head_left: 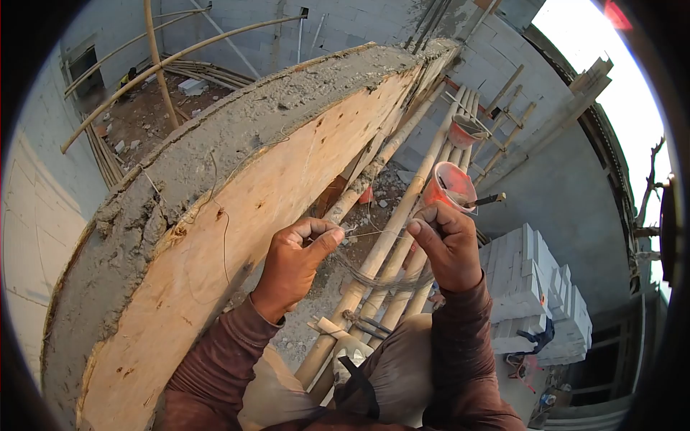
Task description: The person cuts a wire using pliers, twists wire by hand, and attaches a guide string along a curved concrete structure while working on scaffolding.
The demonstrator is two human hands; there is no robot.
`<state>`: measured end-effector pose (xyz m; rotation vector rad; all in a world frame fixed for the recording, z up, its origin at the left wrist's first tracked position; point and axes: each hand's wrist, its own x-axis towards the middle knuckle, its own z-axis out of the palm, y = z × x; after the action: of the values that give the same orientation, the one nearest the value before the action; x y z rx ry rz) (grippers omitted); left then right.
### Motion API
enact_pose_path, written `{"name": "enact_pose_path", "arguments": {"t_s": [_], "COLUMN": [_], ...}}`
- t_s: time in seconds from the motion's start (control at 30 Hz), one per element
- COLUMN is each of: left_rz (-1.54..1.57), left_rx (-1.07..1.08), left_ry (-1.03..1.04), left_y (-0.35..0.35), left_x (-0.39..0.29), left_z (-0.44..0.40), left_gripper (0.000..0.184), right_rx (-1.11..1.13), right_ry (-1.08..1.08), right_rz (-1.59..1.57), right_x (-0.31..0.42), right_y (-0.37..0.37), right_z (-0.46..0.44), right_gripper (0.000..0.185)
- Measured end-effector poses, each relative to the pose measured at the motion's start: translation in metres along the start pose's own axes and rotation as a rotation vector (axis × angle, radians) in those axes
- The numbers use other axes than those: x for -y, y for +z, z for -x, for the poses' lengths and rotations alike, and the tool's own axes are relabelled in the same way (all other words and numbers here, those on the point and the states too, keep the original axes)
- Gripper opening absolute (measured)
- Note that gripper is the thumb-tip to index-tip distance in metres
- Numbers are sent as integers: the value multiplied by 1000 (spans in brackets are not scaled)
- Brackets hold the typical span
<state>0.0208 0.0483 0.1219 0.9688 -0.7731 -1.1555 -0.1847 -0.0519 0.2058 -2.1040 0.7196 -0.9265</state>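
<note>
A thin wire (375, 232) stretches between my two hands, in front of my body. My left hand (296, 260) pinches one end between thumb and bent fingers. In the same way, my right hand (451, 243) grips the other end, its fingers curled. Below them hangs a loose bundle of wire (384, 281), crossing over the bamboo poles; whether it joins the held piece I cannot tell. To the left of my hands runs a wooden formwork board (215, 251), with wet grey concrete (251, 108) along its top. Loose wire ends stick out over the board.
Bamboo poles (388, 248) form a scaffold under me, high above rubble-covered ground. Two red buckets, a nearer bucket (449, 185) and a farther bucket (467, 131), stand on the poles. Stacked pale blocks (521, 273) are at right. A person (129, 75) is far below at upper left.
</note>
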Motion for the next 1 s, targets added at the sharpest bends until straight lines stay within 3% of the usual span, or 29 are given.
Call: {"name": "enact_pose_path", "arguments": {"t_s": [0.1,0.33,0.47,0.53,0.7,0.83,0.93,1.0], "left_rz": [-10,-78,159,348,562,688,300,-9], "left_rx": [58,267,71,2,3,-2,79,133], "left_ry": [-33,-229,-294,-213,-188,-259,-256,-164], "left_y": [7,12,3,2,14,10,-1,-3], "left_x": [-1,-15,-4,-1,-5,-10,-7,3], "left_z": [3,8,3,0,1,0,-2,-6], "left_gripper": [17,20,19,17,10,11,14,16], "right_rx": [-103,-82,-33,80,293,272,148,85], "right_ry": [-12,-57,58,170,227,217,197,72], "right_rz": [68,114,-40,146,300,303,325,315], "right_x": [-8,-36,-27,-24,-35,-28,-18,-7], "right_y": [0,10,5,-4,0,1,-1,-2], "right_z": [-5,-12,-9,-9,-6,-5,-5,-4], "right_gripper": [18,20,23,25,31,30,27,26]}}
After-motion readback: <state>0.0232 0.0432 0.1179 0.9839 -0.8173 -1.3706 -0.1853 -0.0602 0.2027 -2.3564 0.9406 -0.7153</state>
